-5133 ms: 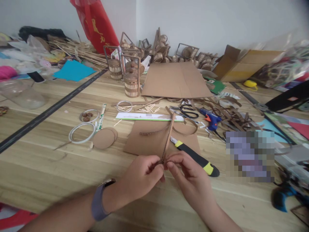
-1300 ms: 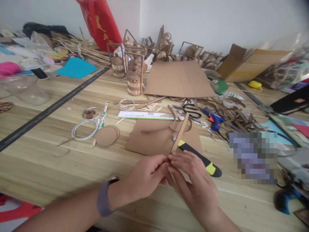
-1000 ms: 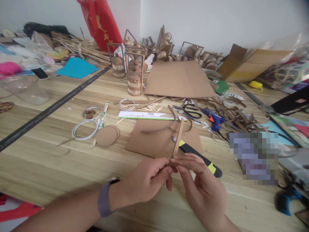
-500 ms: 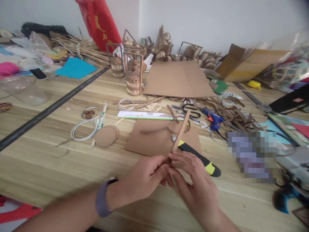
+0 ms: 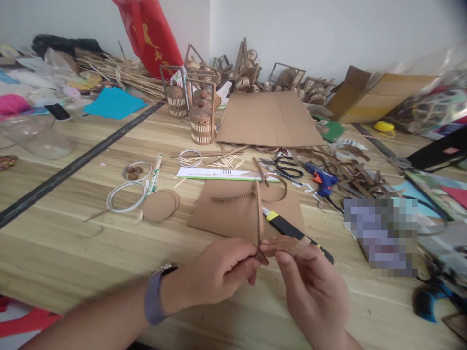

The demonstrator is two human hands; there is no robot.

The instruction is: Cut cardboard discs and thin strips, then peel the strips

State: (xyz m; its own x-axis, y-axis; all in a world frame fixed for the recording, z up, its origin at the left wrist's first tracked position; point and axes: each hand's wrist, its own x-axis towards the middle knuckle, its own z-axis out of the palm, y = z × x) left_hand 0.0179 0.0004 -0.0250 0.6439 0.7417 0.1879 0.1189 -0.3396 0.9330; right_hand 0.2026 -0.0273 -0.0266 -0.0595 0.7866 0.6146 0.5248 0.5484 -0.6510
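Observation:
My left hand (image 5: 229,265) is closed in a pinch around the lower end of a narrow cardboard strip (image 5: 259,209). The strip points away from me, turned so its corrugated edge shows. My right hand (image 5: 314,282) has its fingers stretched toward the strip, fingertips at its right side near the pinch, the thumb apart. Beyond lies a flat cardboard sheet (image 5: 222,214). On it rest a black and yellow utility knife (image 5: 284,228), partly behind my right fingers, and a curled corrugated strip (image 5: 231,198).
Cardboard discs (image 5: 159,205) and tape rings (image 5: 126,197) lie at left. Scissors (image 5: 288,168), a blue glue gun (image 5: 324,182) and tangled brown strips (image 5: 365,180) are at right. Small lidded baskets (image 5: 202,124) stand behind, beside a large cardboard sheet (image 5: 270,119).
The strip has swung from leaning right to pointing nearly straight away, its edge now showing. My right hand has shifted slightly right and its thumb has come away from my left fingers.

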